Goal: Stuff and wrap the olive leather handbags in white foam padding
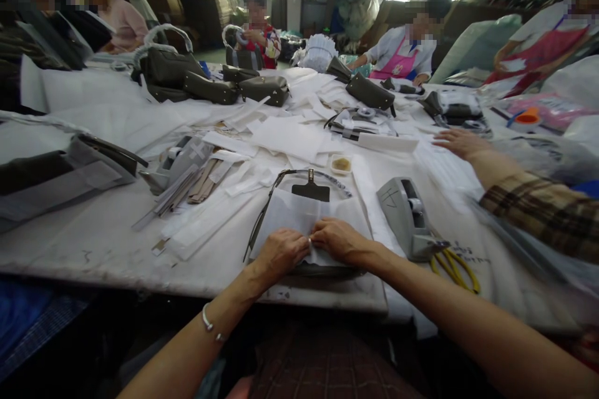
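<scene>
- Paper [299,215] — a white sheet — lies over a dark bag [322,270] at the near edge of the surface [103,230], right in front of the person. Only the bag's lower rim shows beneath it.
- The left hand [279,254] and right hand [340,241] meet at the sheet's near edge, fingertips touching, each pinching the paper between thumb and fingers.
- A thin strap [260,224] loops out from under the paper on the left, and a black tab [311,190] sits at the paper's far edge.
- A dish [341,164], small and shallow, stands just beyond the tab. It holds something brownish — what, I cannot tell.
- A grey tape dispenser [405,215] with a roll in it stands just right of the right hand, and yellow scissors [456,269] lie against its near end.
- A second dispenser [180,159] sits farther left among loose paper strips.
- A co-worker's hand [461,142], fingers spread, rests flat on the surface at the right, at the end of a plaid sleeve [538,212].
- More dark bags [210,88] stand across the surface, where other people work.
</scene>
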Demonstrator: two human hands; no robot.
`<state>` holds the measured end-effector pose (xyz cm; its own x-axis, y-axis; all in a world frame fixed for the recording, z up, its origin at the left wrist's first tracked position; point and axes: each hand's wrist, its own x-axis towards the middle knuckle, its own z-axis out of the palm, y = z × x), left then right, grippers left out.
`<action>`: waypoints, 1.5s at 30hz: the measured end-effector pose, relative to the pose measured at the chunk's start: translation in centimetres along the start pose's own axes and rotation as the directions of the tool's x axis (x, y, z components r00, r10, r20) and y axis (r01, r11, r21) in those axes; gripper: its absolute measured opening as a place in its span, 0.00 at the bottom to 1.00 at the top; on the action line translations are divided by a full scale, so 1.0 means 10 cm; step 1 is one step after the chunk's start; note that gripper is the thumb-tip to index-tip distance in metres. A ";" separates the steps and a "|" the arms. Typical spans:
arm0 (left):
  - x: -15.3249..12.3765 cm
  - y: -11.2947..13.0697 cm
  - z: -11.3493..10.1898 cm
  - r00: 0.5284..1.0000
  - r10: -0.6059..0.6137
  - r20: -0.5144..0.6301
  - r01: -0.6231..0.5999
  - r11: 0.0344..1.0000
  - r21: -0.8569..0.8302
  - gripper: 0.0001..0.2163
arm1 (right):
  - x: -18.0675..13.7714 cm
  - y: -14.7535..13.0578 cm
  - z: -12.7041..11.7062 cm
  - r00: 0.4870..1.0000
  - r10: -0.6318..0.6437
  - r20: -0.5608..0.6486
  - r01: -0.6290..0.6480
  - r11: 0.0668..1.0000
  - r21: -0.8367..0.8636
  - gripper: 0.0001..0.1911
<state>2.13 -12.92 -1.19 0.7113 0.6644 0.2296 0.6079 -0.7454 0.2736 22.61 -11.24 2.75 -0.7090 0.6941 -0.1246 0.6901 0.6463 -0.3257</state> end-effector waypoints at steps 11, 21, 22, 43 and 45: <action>0.01 0.01 -0.11 0.997 -0.030 0.074 0.034 0.997 -0.064 0.06 | -0.04 -0.02 0.02 0.994 0.022 -0.107 -0.018 0.999 0.045 0.11; -0.06 0.01 -0.03 0.994 -0.074 -0.081 0.066 0.993 -0.096 0.04 | 0.02 -0.05 0.04 0.992 0.060 -0.108 -0.063 0.998 -0.028 0.09; -0.06 -0.01 -0.01 0.994 -0.058 -0.097 0.048 0.994 -0.102 0.06 | 0.03 -0.03 0.05 0.993 0.064 -0.103 -0.068 0.997 -0.039 0.09; 0.01 -0.11 0.00 0.989 -0.006 0.151 0.032 0.984 -0.174 0.14 | 0.14 -0.11 -0.27 0.980 -0.120 0.161 0.164 0.942 -0.294 0.10; 0.01 -0.09 0.00 0.989 -0.024 0.144 0.049 0.984 -0.171 0.14 | 0.16 -0.18 -0.31 0.981 -0.052 0.189 0.108 0.948 -0.300 0.11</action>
<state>1.64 -12.18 -1.46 0.7397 0.6675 0.0857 0.5729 -0.6913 0.4403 20.74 -10.31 6.03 -0.7589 0.5868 -0.2824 0.6208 0.7829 -0.0416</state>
